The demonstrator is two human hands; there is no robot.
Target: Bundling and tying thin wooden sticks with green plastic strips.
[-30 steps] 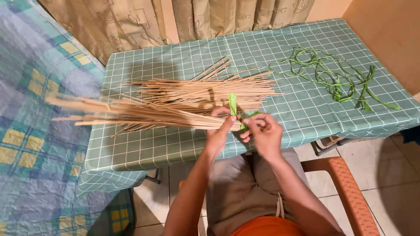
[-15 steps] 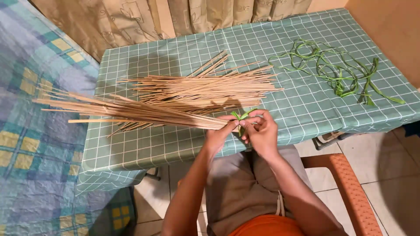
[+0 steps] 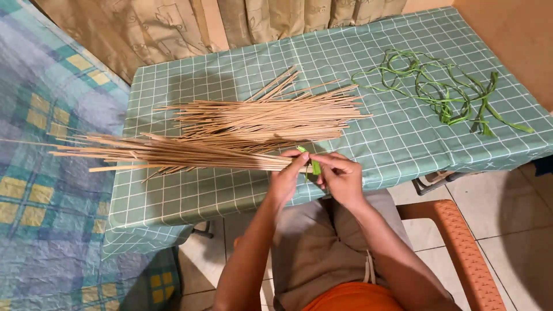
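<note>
While the person sits at the near edge of the table (image 3: 173,207), the scene reads as follows from left to right. A blue and yellow checked bedspread (image 3: 46,190) fills the left side, just beside the table. The table carries a green grid-patterned cloth.

A bundle of thin tan sticks (image 3: 173,154) extends from beyond the table's left edge toward the hands, its right end gathered tight. Behind it, a loose pile of similar sticks (image 3: 265,115) lies flat on the cloth, fanned slightly at the far end.

The left hand (image 3: 286,178) is closed around the gathered end of the bundle, with the thumb and fingers clamped on the sticks. A short green strip (image 3: 314,166) sits at that same end, between the two hands. The right hand (image 3: 341,177) is touching the left, its fingertips pinched together on the green strip. Whether the strip is wrapped fully around the bundle cannot be told.

Further right, a tangle of long green strips (image 3: 443,92) lies on the cloth, well apart from the hands. An orange chair arm (image 3: 461,253) shows at lower right.
</note>
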